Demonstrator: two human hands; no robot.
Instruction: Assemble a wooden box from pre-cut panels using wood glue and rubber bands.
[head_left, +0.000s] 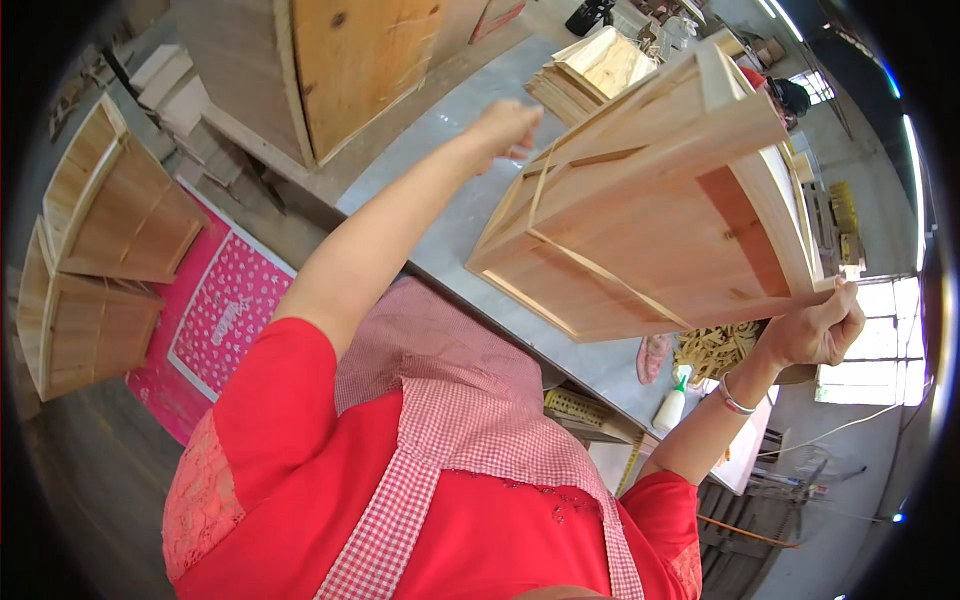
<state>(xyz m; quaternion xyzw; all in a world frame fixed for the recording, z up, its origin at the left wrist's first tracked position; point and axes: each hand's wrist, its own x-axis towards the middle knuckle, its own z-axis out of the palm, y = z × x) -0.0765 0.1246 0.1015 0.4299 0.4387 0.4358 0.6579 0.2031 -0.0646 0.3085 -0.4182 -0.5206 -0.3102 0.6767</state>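
A tapered wooden box (640, 245) rests tilted on the grey tabletop in front of me, made of light panels with a reddish patch. A thin pale band (600, 270) runs around its side and over an edge. Beyond the box's left end, my left hand (505, 130) is raised with its fingers curled closed; whatever it may hold is hidden. My right hand (820, 325) is closed at the box's right corner, thumb and fingers pressed together. Whether it grips the rim or something thin there is too small to tell.
Wooden panels (610, 65) are stacked behind the box. A green-capped white bottle (672, 405) and a heap of pale strips (715, 350) lie near my right forearm. A large wooden cabinet (365, 70) stands at the far left; more boxes (130, 210) sit on a pink mat (235, 310).
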